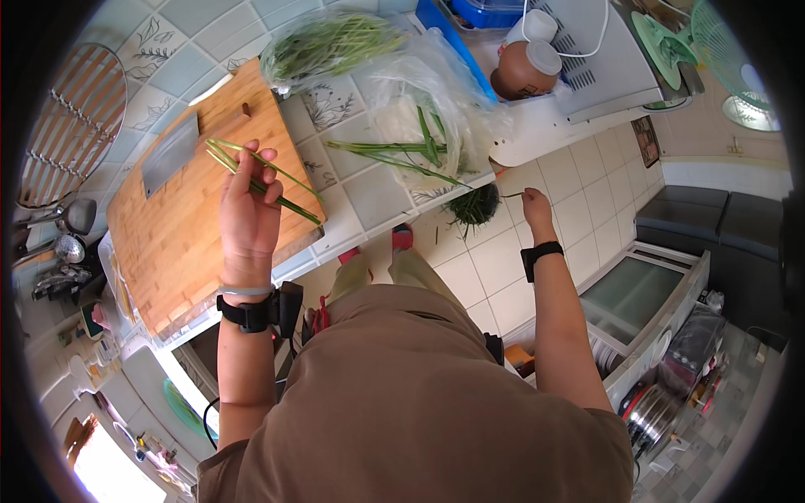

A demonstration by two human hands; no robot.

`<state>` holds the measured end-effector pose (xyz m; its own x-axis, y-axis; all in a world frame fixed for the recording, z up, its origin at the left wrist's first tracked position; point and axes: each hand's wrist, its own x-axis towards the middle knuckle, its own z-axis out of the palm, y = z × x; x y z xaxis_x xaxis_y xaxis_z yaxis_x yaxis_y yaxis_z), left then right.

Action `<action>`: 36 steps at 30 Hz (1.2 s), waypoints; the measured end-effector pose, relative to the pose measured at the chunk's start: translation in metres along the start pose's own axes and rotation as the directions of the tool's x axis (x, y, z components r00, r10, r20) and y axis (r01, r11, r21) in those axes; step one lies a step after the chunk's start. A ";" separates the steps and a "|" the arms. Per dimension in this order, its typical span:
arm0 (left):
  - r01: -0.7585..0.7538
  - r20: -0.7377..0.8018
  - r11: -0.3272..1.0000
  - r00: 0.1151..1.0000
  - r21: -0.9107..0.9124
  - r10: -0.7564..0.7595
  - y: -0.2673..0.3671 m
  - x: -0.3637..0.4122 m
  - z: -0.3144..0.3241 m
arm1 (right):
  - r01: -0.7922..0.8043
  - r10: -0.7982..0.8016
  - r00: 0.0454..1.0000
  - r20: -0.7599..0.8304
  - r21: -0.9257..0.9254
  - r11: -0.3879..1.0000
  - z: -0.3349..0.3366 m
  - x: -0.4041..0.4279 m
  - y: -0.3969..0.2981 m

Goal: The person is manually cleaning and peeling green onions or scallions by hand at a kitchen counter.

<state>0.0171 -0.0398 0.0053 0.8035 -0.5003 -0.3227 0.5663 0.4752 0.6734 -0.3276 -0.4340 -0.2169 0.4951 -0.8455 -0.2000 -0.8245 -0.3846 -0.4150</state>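
My left hand (pixel 251 195) holds a few long green vegetable stalks (pixel 292 207) above the wooden cutting board (pixel 207 232). A cleaver (pixel 171 154) lies on the board beyond that hand. Out over the floor, my right hand (pixel 536 204) pinches a short bit of green stalk (pixel 514 195). Left of it, a dark container or bag (pixel 481 204) filled with green trimmings stands below the counter edge. More green stalks (pixel 377 148) lie on the tiled counter, partly on an open clear plastic bag (pixel 409 94). Behind, another plastic bag of greens (pixel 333 47) rests against the wall.
A brown round jar (pixel 525 69) and a blue tray (pixel 456 44) stand at the back right, beside a grey vented appliance (pixel 591 56). A slatted rack (pixel 72 126) and ladles (pixel 78 217) hang at the left. A glass-topped cabinet (pixel 635 292) stands at the right.
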 end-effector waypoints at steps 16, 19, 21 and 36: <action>-0.003 -0.023 1.000 1.000 0.008 0.003 -0.008 -0.006 -0.011 | 0.430 -0.208 0.828 -0.520 0.351 0.832 -0.084 -0.064 -0.228; 0.007 -0.045 0.998 0.999 0.060 -0.005 -0.009 -0.009 -0.010 | 0.692 -0.637 0.713 -0.293 0.142 0.708 -0.069 -0.081 -0.293; -0.008 -0.115 0.986 0.993 0.164 0.027 -0.006 -0.013 -0.008 | 0.758 -0.742 0.653 -0.151 0.129 0.640 -0.039 -0.076 -0.318; 0.016 -0.075 1.000 0.997 -0.007 -0.017 0.003 -0.030 -0.025 | 0.801 -0.774 0.596 0.212 -0.099 0.590 0.035 -0.028 -0.355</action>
<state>-0.0007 -0.0053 -0.0001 0.8053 -0.4528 -0.3826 0.5805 0.4718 0.6636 -0.0390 -0.2609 -0.0956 0.9917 -0.1280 0.0135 -0.1171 -0.9411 -0.3171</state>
